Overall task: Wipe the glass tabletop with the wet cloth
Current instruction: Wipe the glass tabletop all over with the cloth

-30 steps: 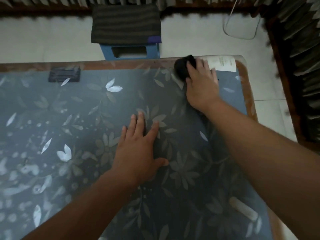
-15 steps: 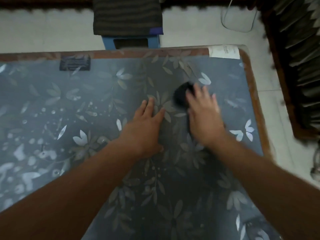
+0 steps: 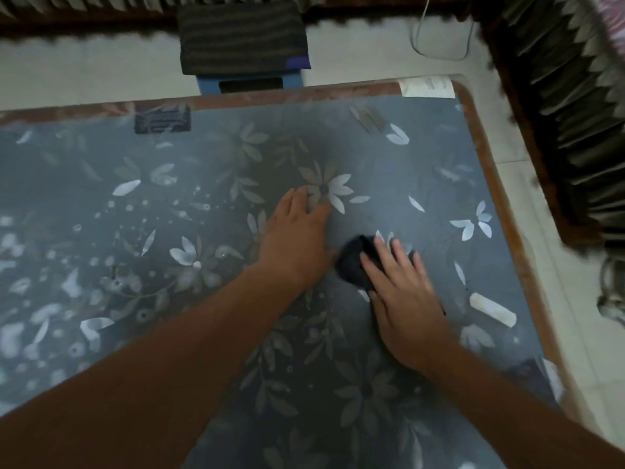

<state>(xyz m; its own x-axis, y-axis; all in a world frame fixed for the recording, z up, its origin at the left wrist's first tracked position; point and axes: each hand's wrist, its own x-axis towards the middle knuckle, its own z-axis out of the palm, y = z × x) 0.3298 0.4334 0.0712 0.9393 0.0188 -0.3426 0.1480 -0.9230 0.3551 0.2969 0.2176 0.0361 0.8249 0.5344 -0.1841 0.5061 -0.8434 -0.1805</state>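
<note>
**A:** Starting nearest the person, what was the right hand (image 3: 406, 299) doing?

**B:** It lay flat with the fingers straight and slightly spread, gripping nothing. The fingers pressed down on the wet cloth (image 3: 350, 265), a dark bunched wad on the glass tabletop (image 3: 439, 184). I judged the flat palm was there to spread the pressure, so that the cloth dragged across the glass instead of rolling.

**A:** Where was the cloth in relation to the hands?

**B:** It was under the right fingertips and bulged out on their left side, so it sat between the two hands. It was just beside the base of the left thumb. I could not tell whether it touched that hand.

**A:** And the left hand (image 3: 297, 245)?

**B:** It was also open, palm down on the glass, and held nothing. It lay a little farther out than the right hand. To my eye it was a brace, taking the person's weight while they leaned over the table.

**A:** What else was close by?

**B:** The floral sheet (image 3: 324, 189) lay under the glass, with one pale flower at the left fingertips. To the right of the right hand was a pale oblong patch (image 3: 492, 308). I could not say whether it was an object or a reflection.

**A:** And beyond the hands?

**B:** Well past them a paper label (image 3: 426, 87) sat at the far right corner, and a dark card (image 3: 162, 120) lay near the far edge to the left. Past that edge a blue stool (image 3: 206, 83) stood on the floor, with a striped cushion (image 3: 241, 35) on top.
</note>
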